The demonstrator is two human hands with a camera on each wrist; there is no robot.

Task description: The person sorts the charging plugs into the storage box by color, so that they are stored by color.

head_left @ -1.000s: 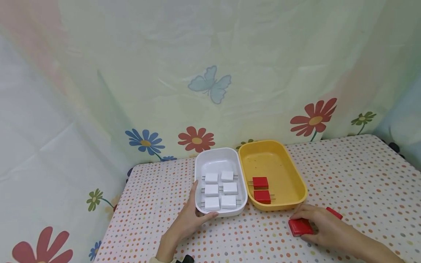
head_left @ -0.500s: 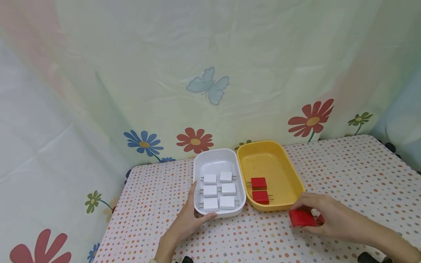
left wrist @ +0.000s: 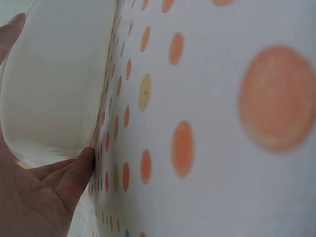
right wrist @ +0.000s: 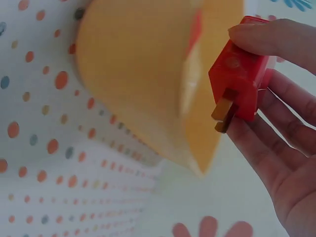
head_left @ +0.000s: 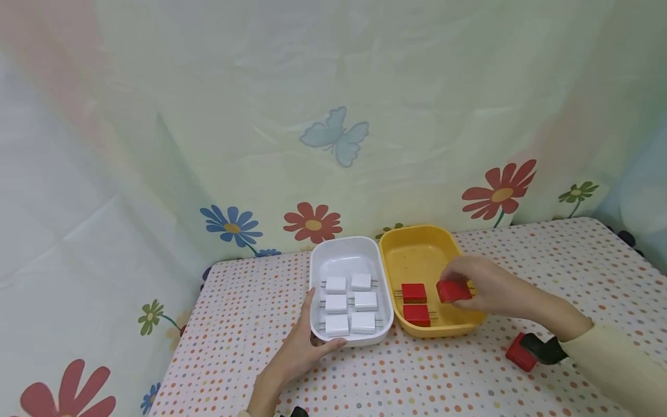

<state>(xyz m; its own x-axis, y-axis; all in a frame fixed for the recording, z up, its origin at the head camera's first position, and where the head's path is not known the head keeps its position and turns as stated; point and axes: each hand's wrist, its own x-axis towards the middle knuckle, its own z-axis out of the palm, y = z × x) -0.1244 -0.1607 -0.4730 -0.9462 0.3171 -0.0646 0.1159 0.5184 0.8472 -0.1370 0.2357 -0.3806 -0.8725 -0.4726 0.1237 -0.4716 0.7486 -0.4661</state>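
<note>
My right hand (head_left: pixel 484 286) pinches a red charger plug (head_left: pixel 452 291) between thumb and fingers, above the right part of the yellow tray (head_left: pixel 417 260). In the right wrist view the held plug's two metal prongs (right wrist: pixel 224 111) stick out beyond the fingers. Inside the yellow tray, along its left side, lie two more red charger plugs (head_left: pixel 416 314). My left hand (head_left: pixel 294 353) holds the near left corner of the white tray (head_left: pixel 346 260), thumb along the front wall and fingers along the left wall. Several white charger plugs (head_left: pixel 336 304) sit in two columns in that tray.
Another red charger plug (head_left: pixel 521 352) lies on the dotted tablecloth (head_left: pixel 417 382), partly hidden by the black device (head_left: pixel 544 350) at my right wrist. The trays stand side by side, and a flowered curtain (head_left: pixel 250 145) hangs behind the table.
My right hand has picked up the red charger plug from the tablecloth and carried it up and left, over the yellow tray. My left hand stays at the white tray.
</note>
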